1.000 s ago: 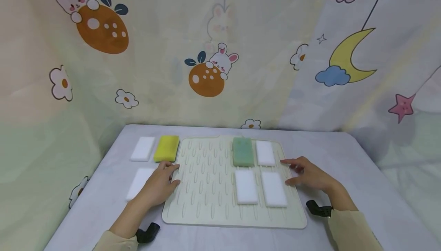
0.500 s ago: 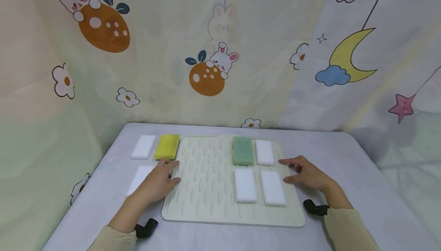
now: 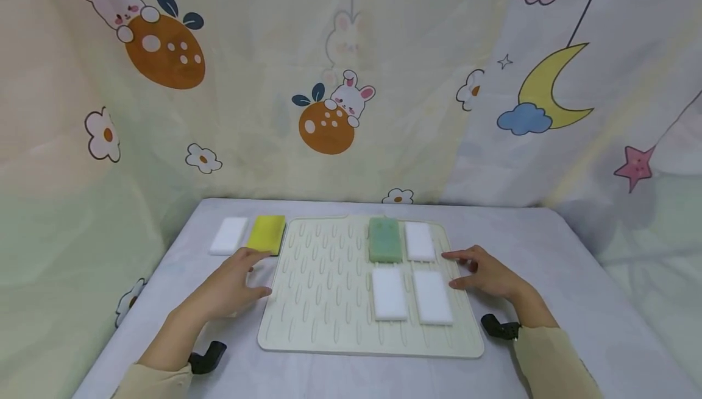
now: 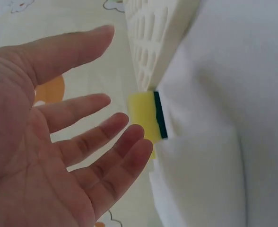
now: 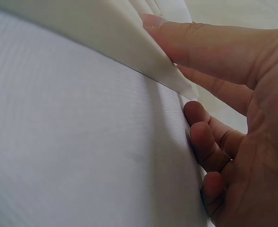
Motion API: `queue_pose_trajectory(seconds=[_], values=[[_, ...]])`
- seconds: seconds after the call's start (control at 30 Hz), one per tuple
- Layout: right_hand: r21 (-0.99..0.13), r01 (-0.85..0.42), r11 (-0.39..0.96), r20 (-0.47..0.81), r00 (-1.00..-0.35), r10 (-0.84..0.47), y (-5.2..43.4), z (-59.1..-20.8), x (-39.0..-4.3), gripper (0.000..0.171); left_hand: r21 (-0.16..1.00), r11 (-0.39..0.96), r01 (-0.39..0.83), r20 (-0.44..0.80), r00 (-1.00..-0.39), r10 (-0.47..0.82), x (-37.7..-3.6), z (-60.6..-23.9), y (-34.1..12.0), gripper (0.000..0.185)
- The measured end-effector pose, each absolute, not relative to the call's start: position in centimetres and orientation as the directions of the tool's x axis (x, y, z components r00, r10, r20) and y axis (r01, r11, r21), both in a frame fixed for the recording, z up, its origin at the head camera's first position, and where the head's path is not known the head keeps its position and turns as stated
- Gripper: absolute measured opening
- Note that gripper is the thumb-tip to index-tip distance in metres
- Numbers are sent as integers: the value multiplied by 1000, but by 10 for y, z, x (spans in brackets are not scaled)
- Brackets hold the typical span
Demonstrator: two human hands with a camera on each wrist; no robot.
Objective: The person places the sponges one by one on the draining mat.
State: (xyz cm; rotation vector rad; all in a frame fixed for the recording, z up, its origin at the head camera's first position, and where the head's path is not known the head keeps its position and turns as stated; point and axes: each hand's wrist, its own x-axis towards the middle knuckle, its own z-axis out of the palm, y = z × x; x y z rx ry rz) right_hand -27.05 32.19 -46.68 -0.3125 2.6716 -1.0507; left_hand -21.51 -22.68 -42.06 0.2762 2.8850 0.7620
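Observation:
A cream ridged mat (image 3: pixel 329 301) lies in the middle of the table. On its right half sit a green sponge (image 3: pixel 386 239) and three white sponges (image 3: pixel 420 241) (image 3: pixel 389 293) (image 3: pixel 432 297). Left of the mat are a yellow sponge (image 3: pixel 265 232) and a white sponge (image 3: pixel 228 235). My left hand (image 3: pixel 247 274) hovers open beside the mat's left edge with fingers spread, holding nothing. In the left wrist view the left hand (image 4: pixel 82 142) is just short of the yellow sponge (image 4: pixel 146 118). My right hand (image 3: pixel 466 271) rests on the mat's right edge, with its index finger (image 5: pixel 210 42) straight along the mat's edge (image 5: pixel 129 52).
The table (image 3: pixel 548 253) is pale grey and is backed by cartoon-print curtains (image 3: pixel 329 82) on all sides. Black wrist camera mounts (image 3: pixel 205 356) (image 3: pixel 496 328) sit by my forearms. Bare mat surface lies between the two hands.
My left hand has slid left off the mat's edge and now covers the white sponge that lay beside it. The right hand has hardly moved.

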Motion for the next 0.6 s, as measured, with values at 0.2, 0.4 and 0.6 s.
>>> queue_pose_trajectory(seconds=[0.2,0.4,0.6], values=[[-688,-102,719,-157,-945,-285,323,-465,-270,73,434,877,204,-96,-958,270,-212,-413,-245,87],[-688,-103,719,-155,-946,-284,324,-465,-271,73,380,897,224,-160,-940,302,-208,-407,-261,104],[-699,-97,708,-161,-944,-289,322,-467,-270,73,371,909,192,-231,-929,290,-206,-406,-270,113]])
